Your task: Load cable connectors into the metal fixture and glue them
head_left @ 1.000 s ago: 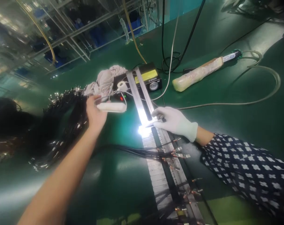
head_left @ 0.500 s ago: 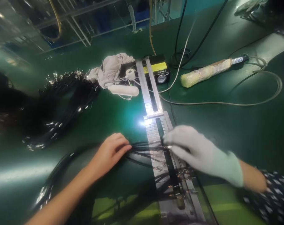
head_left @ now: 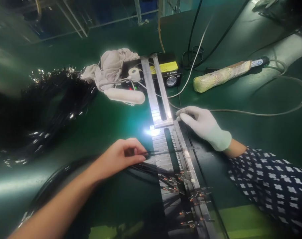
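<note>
My bare left hand [head_left: 121, 156] pinches a thin black wire [head_left: 163, 151] and holds it across a long metal jig rail [head_left: 165, 146] on the green bench. More black wires with metal terminals [head_left: 183, 186] lie across the rail just below. My right hand [head_left: 203, 124], in a white glove, rests at the rail's right edge near its upper end, fingers pressed together at the tip; whether anything is between them I cannot make out. A bright glare spot sits on the rail between my hands.
A white handheld tool [head_left: 124, 95] lies by a crumpled cloth [head_left: 111, 64] and a black box with a yellow label and gauge [head_left: 165, 71]. A large bundle of black wires [head_left: 46, 106] fills the left. A wrapped tool with hose [head_left: 223, 75] lies at the right.
My left hand let go of the white tool, came down to the wires and now pinches one across the rail. My right hand dipped to the wires, then returned to the rail's upper right.
</note>
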`<action>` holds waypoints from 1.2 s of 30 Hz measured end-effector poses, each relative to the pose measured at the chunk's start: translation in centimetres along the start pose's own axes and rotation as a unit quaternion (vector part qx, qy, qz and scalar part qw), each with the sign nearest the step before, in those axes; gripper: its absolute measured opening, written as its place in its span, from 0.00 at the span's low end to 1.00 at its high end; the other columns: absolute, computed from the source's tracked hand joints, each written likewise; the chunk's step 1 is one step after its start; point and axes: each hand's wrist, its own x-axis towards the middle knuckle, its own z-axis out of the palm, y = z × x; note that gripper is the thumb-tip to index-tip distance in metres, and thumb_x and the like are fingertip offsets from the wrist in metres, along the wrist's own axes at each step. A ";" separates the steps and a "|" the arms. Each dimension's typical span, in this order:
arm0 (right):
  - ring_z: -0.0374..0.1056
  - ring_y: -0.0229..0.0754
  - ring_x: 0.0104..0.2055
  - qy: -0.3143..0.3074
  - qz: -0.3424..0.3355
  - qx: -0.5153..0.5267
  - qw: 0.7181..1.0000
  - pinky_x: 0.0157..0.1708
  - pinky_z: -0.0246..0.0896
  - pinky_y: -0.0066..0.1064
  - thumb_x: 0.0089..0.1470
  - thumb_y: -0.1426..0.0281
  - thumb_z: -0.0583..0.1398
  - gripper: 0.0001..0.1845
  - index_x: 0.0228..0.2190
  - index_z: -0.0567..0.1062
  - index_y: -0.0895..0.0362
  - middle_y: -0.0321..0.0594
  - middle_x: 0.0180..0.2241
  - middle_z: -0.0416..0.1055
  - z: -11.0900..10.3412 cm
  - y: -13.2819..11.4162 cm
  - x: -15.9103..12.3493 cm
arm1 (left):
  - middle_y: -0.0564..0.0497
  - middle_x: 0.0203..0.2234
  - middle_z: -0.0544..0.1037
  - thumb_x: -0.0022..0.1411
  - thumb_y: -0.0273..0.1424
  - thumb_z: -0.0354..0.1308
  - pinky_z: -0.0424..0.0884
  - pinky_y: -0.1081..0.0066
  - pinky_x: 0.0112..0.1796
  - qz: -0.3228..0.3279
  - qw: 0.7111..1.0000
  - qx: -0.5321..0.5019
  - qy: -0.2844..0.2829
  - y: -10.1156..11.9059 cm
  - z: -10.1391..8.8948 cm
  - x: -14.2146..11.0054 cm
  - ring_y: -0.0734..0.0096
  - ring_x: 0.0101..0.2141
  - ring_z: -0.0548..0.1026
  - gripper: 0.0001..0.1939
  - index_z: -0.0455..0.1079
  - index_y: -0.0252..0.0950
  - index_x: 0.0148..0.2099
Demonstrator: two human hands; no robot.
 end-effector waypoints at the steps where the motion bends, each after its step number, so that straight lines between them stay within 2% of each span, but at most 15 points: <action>1: 0.74 0.48 0.42 -0.003 -0.002 -0.001 1.000 0.48 0.67 0.43 0.60 0.67 0.58 0.11 0.34 0.79 0.57 0.40 0.37 0.79 0.0 0.0 -0.1 | 0.52 0.32 0.78 0.59 0.35 0.64 0.70 0.72 0.35 -0.001 1.000 -0.012 0.011 -0.1 -0.1 0.3 0.69 0.33 0.75 0.06 0.78 0.38 0.34; 6: 0.73 0.49 0.42 0.001 -0.002 -0.022 1.000 0.47 0.67 0.43 0.59 0.68 0.58 0.10 0.35 0.79 0.56 0.39 0.37 0.79 0.0 0.2 -0.1 | 0.50 0.31 0.79 0.62 0.34 0.62 0.70 0.70 0.33 0.029 0.995 -0.002 0.098 0.4 1.0 1.6 0.68 0.32 0.75 0.07 0.79 0.38 0.34; 10: 0.74 0.48 0.42 0.003 -0.006 -0.031 0.999 0.47 0.68 0.43 0.59 0.69 0.58 0.10 0.36 0.80 0.56 0.39 0.38 0.79 0.1 0.4 0.0 | 0.50 0.31 0.78 0.67 0.31 0.57 0.71 0.69 0.35 0.116 0.972 0.083 0.188 0.8 2.1 2.8 0.68 0.32 0.74 0.10 0.78 0.38 0.46; 13: 0.74 0.48 0.42 0.001 -0.011 -0.035 0.999 0.46 0.68 0.43 0.60 0.69 0.57 0.10 0.36 0.80 0.56 0.39 0.38 0.79 0.1 0.3 0.0 | 0.50 0.34 0.79 0.69 0.30 0.54 0.72 0.70 0.38 0.176 0.962 0.134 0.161 0.4 1.8 3.5 0.69 0.35 0.76 0.11 0.77 0.38 0.47; 16: 0.73 0.48 0.42 -0.007 -0.018 -0.035 0.999 0.46 0.68 0.44 0.60 0.69 0.57 0.11 0.36 0.80 0.56 0.39 0.37 0.79 0.0 0.3 0.0 | 0.50 0.33 0.78 0.71 0.28 0.50 0.71 0.72 0.36 0.211 0.955 0.178 0.105 -0.1 0.9 3.8 0.71 0.34 0.76 0.14 0.77 0.39 0.48; 18: 0.74 0.48 0.42 -0.006 -0.022 -0.034 0.999 0.45 0.68 0.44 0.60 0.69 0.57 0.11 0.37 0.80 0.57 0.40 0.38 0.79 0.0 0.2 0.0 | 0.49 0.33 0.77 0.71 0.26 0.47 0.71 0.73 0.34 0.226 0.945 0.217 0.095 -0.2 0.5 3.9 0.71 0.33 0.75 0.16 0.76 0.38 0.49; 22: 0.74 0.48 0.42 -0.002 -0.024 -0.030 0.999 0.45 0.69 0.44 0.60 0.69 0.57 0.11 0.37 0.80 0.57 0.39 0.39 0.79 -0.1 0.4 0.0 | 0.48 0.33 0.77 0.70 0.26 0.44 0.71 0.72 0.34 0.229 0.925 0.285 0.103 -0.2 0.6 3.9 0.69 0.33 0.75 0.19 0.76 0.39 0.50; 30: 0.73 0.47 0.43 -0.004 -0.033 -0.025 0.999 0.46 0.68 0.42 0.60 0.71 0.57 0.10 0.38 0.79 0.57 0.39 0.39 0.79 -0.2 0.4 -0.2 | 0.47 0.35 0.77 0.70 0.24 0.45 0.72 0.72 0.36 0.245 0.917 0.297 0.099 -0.8 0.8 4.1 0.69 0.35 0.75 0.17 0.74 0.38 0.52; 36: 0.71 0.47 0.48 0.003 -0.164 -0.053 0.985 0.53 0.64 0.42 0.60 0.72 0.59 0.08 0.37 0.80 0.56 0.41 0.42 0.77 -0.1 0.1 -0.7 | 0.46 0.35 0.76 0.70 0.22 0.47 0.72 0.72 0.35 0.294 0.876 0.353 0.144 -1.0 1.6 3.6 0.69 0.34 0.75 0.15 0.70 0.35 0.54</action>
